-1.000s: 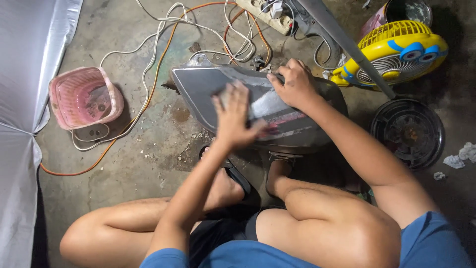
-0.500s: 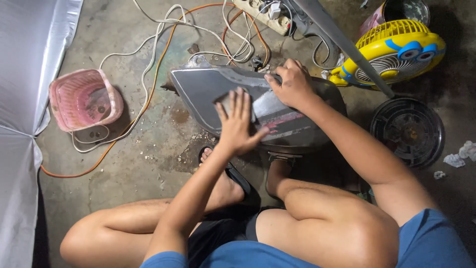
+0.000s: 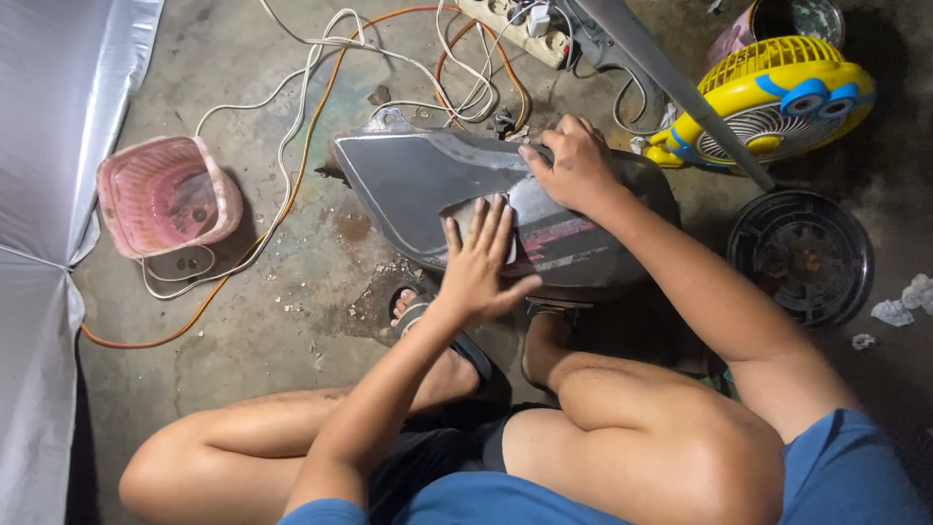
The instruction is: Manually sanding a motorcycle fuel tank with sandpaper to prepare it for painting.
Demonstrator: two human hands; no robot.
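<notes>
Concrete floor, stained and gritty, fills the frame beneath a seated person with bent bare knees. At centre lies a dark grey motorcycle body panel, glossy, curved and tapering to a point at its left end. The left hand presses flat on the panel's middle, fingers spread wide and holding nothing. The right hand grips the panel's upper edge, fingers curled over it. At left sits a pink ribbed plastic basket, rounded and square-ish. White and orange cables loop across the upper centre. A yellow plastic fan lies at upper right, a round black fan grille below it.
</notes>
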